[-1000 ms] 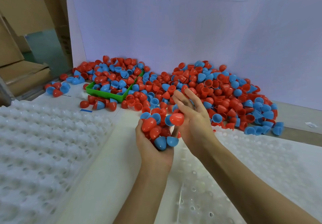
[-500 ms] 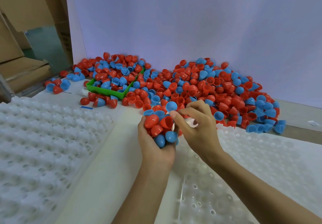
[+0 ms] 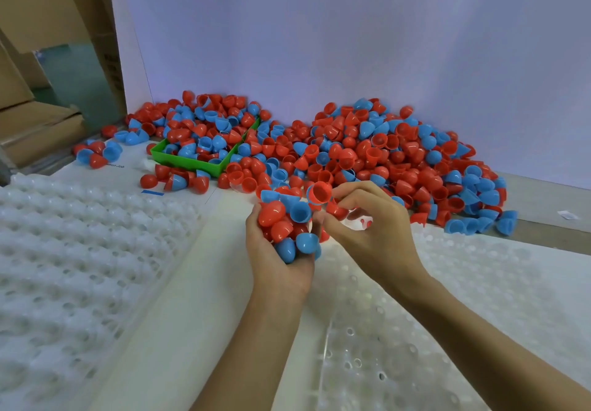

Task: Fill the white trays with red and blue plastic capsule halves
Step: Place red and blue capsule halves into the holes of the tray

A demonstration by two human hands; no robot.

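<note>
Right hand (image 3: 367, 222) now pinches a red half (image 3: 320, 192) above left hand's (image 3: 281, 250) handful.

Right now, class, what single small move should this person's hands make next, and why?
Probably carry the red half pinched in the right hand down into a pocket of the white tray below. The left hand already cups a full handful, and the visible tray pockets look unfilled.
</note>
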